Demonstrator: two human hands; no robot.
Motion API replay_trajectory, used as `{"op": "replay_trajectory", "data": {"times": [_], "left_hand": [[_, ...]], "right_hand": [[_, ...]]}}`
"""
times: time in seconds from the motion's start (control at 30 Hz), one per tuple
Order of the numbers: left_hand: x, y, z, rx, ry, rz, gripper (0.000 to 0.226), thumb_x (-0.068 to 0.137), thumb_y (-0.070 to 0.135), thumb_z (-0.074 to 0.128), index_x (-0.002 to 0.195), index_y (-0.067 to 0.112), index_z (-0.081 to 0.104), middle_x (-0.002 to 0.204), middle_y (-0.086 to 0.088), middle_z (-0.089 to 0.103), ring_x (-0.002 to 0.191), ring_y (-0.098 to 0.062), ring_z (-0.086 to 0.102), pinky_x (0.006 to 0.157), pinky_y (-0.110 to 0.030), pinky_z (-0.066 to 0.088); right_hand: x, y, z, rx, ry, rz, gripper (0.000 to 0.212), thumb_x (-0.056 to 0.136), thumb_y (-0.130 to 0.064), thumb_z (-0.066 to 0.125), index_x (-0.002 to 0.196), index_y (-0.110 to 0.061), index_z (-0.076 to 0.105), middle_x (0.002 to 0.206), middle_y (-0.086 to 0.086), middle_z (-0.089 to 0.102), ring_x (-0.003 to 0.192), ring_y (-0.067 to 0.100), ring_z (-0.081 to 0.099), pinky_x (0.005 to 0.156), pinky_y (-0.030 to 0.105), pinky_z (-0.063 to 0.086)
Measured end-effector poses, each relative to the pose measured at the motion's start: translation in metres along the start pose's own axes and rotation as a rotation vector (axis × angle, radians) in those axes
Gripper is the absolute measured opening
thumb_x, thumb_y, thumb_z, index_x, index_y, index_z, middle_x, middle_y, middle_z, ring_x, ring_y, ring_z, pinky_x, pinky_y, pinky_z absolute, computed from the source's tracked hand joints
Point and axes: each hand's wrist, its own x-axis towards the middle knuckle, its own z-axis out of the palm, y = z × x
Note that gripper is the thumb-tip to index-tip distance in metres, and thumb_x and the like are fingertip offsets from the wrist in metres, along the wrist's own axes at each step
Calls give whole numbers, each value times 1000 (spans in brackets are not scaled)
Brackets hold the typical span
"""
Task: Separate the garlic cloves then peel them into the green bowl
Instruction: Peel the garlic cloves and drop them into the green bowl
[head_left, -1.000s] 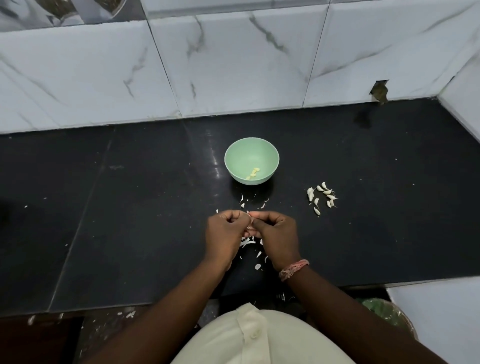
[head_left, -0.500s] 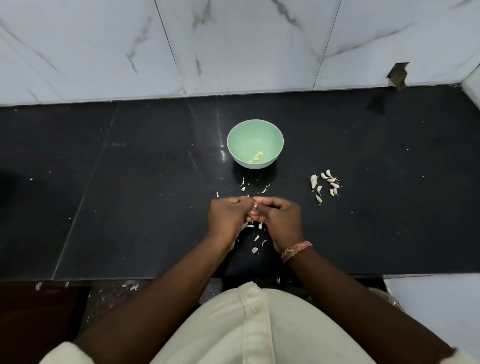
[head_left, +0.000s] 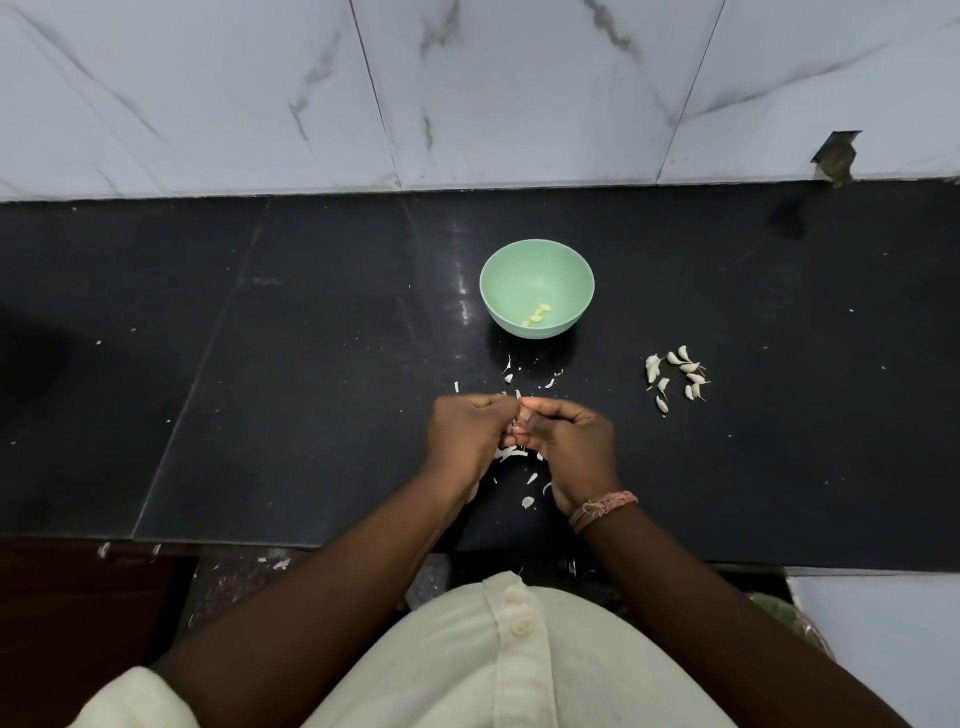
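Before the green bowl (head_left: 536, 270), both hands (head_left: 519, 436) still pinch garlic.

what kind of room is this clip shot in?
Most likely a home kitchen: a black stone counter against a marble-look tiled wall, with a green bowl of peeled garlic and unpeeled cloves laid out beside it.

Green bowl (head_left: 536, 270), black counter (head_left: 311, 364).
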Motion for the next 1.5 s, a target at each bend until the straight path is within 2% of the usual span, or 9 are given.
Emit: {"op": "replay_trajectory", "data": {"times": [0.17, 0.37, 0.5, 0.57, 0.7, 1.0, 1.2, 1.37, 1.5], "left_hand": [[1, 7, -6, -88, -65, -18, 12, 89, 0, 65, 88, -5, 77, 64, -9, 69, 55, -11, 65, 56, -20, 53], [4, 7, -8, -134, -103, -38, 11, 96, 2, 64, 94, 0, 75, 71, -9, 69, 58, -8, 63, 57, -18, 55], [1, 4, -11, -203, -87, -58, 10, 95, -1, 64, 94, -3, 73, 68, -9, 68, 55, -8, 63, 54, -17, 54], [-1, 3, -12, -217, -91, -50, 10, 94, -4, 64, 94, -3, 74, 69, -8, 69, 58, -8, 64, 55, -17, 54], [-2, 0, -13, -212, -102, -32, 12, 93, -2, 65, 100, 0, 76, 76, -10, 70, 64, -11, 65, 60, -20, 56], [4, -5, -7, -18, -2, 106, 18, 91, 3, 62, 90, 9, 78, 79, -17, 75, 67, -24, 70, 71, -36, 61], [3, -6, -2, -89, -143, 32, 12, 94, 18, 71, 99, 14, 80, 89, -15, 77, 79, -17, 71, 70, -30, 57], [6, -1, 0, -173, -138, 55, 15, 90, 8, 74, 104, 11, 79, 96, -13, 78, 82, -22, 74, 68, -26, 57], [8, 1, 2, -197, -115, 90, 14, 86, 1, 75, 100, 6, 78, 87, -19, 76, 74, -25, 70, 66, -27, 57]], "right_hand": [[0, -4, -6, 96, -99, 0, 16, 90, 15, 63, 105, 14, 68, 85, 25, 73, 77, 35, 73, 82, 50, 62], [0, -12, -7, 57, -109, -48, 17, 92, 12, 63, 102, 1, 71, 87, 15, 77, 74, 24, 74, 70, 32, 63], [0, -8, -7, 69, -107, -18, 16, 92, 8, 66, 106, 3, 69, 99, 30, 73, 84, 38, 72, 79, 42, 63], [0, -8, -7, 80, -108, -15, 12, 92, 5, 67, 104, 5, 68, 97, 30, 73, 82, 38, 73, 78, 42, 63], [0, -11, -7, 92, -112, -20, 4, 93, 2, 67, 96, 1, 70, 82, 15, 75, 72, 23, 73, 69, 31, 63], [0, -10, -7, 89, -132, 9, 17, 97, 6, 57, 102, -3, 71, 82, 11, 73, 69, 17, 67, 74, 32, 60], [3, -11, -8, 90, -82, -17, 11, 93, 7, 64, 102, 2, 67, 80, 14, 71, 70, 24, 65, 76, 41, 57], [2, -21, -5, -32, -56, -82, 5, 94, 7, 64, 99, 7, 66, 77, 16, 73, 68, 30, 71, 68, 34, 63], [1, -29, -3, -182, -61, -145, 8, 94, 4, 63, 94, 3, 71, 83, 19, 76, 72, 34, 75, 69, 34, 63]]}}
